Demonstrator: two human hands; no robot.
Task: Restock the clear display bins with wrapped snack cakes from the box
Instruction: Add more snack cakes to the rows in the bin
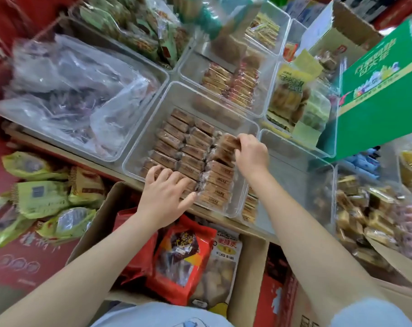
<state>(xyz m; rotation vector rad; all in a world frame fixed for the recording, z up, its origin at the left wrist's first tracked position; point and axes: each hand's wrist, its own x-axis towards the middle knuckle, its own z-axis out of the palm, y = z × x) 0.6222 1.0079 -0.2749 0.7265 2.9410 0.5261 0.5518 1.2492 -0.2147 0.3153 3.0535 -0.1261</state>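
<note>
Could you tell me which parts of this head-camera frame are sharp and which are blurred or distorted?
Head view: the brown snack cakes in the middle clear bin and both hands, left hand and right hand, are fairly sharp; the plastic bags at left and the green box smear with motion blur; wide-angle distortion bends the edges; soft glare sits on the bin walls.

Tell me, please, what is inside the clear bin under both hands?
The clear bin holds rows of brown wrapped snack cakes; the left hand and right hand cover some.
</note>
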